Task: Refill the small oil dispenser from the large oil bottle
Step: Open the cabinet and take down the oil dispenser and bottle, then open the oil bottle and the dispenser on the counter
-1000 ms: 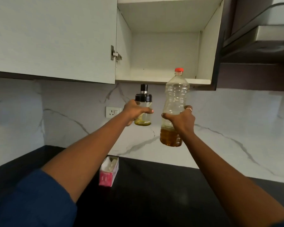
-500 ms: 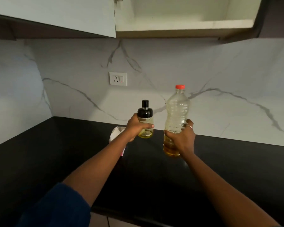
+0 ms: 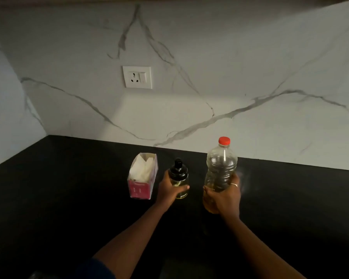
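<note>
My left hand is wrapped around the small oil dispenser, a clear glass jar with a black cap and spout and a little yellowish oil at the bottom. It is upright, at or just above the black countertop. My right hand grips the lower half of the large oil bottle, a clear ribbed plastic bottle with a red cap on, upright, with amber oil only in its bottom part. The two containers are side by side, a short gap apart.
A pink open-topped box with white tissue in it stands just left of the dispenser. A white marble backsplash with a wall socket rises behind the countertop. A side wall closes the corner at the left.
Both hands have come down from the open upper cabinet with the dispenser and the bottle to countertop level. The view has tilted down, so the cabinet is out of sight.
</note>
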Tool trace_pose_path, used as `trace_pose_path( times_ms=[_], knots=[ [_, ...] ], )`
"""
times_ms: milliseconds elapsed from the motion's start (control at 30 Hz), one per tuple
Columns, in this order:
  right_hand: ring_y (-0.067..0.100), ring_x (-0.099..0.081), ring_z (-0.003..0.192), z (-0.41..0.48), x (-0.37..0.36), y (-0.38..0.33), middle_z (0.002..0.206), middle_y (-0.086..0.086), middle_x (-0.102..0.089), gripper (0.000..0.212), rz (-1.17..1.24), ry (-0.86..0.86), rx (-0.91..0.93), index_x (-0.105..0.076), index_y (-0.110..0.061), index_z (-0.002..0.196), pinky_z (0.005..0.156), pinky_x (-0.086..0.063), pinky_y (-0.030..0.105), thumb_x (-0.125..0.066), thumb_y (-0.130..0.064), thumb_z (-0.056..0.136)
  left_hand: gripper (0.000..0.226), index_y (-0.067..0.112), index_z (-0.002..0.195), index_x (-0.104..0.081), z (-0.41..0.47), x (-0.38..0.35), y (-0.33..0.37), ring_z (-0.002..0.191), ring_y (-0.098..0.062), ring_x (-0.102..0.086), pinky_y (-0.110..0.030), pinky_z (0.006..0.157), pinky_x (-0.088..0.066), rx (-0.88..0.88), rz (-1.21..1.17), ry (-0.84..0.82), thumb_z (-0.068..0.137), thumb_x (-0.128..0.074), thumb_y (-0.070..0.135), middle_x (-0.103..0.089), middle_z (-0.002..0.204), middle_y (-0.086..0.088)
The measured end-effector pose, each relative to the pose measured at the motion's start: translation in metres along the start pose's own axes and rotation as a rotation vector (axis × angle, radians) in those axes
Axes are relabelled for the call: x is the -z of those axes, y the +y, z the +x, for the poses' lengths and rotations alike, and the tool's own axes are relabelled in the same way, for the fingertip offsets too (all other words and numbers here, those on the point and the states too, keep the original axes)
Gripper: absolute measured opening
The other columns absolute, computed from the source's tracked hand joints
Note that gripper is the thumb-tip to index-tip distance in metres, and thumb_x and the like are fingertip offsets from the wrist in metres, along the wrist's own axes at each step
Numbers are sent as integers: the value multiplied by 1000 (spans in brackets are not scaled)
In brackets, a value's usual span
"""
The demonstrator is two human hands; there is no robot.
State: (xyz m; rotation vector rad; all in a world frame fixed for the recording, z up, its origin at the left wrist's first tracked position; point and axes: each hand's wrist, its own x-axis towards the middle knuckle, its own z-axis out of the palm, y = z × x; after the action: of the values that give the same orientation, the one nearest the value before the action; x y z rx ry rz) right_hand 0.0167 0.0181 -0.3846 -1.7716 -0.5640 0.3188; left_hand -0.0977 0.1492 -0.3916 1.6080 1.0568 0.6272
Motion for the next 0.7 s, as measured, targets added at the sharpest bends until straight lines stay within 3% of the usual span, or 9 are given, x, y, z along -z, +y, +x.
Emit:
trace_pose_path(
  times_ms=[100, 367, 700],
  knots=[
    [22, -46, 124, 12, -10, 12, 136, 6, -44, 102, 6, 16, -20, -25, -16, 142, 101, -39, 36, -86, -14, 60, 91, 12, 142, -31, 16, -7, -17, 130, -26, -42, -39, 107, -34, 26, -8, -10, 66, -81, 12, -47, 138, -9],
    [12, -48, 114, 30, -26, 17, 132, 2, -46, 94, 6, 35, -17, -29, -20, 138, 94, -40, 28, -85, -15, 62, 87, 12, 138, -36, 42, -15, -38, 126, -27, -46, -42, 106, -38, 41, -9, 17, 65, -81, 7, -51, 135, -10],
    [19, -38, 129, 34, -30, 15, 141, 6, -36, 102, -68, 36, -5, -22, -14, 142, 97, -29, 23, -85, -17, 63, 88, 12, 139, -33, 51, -20, -44, 127, -28, -46, -39, 104, -38, 19, -9, 10, 65, -81, 8, -49, 136, -11]
  ],
)
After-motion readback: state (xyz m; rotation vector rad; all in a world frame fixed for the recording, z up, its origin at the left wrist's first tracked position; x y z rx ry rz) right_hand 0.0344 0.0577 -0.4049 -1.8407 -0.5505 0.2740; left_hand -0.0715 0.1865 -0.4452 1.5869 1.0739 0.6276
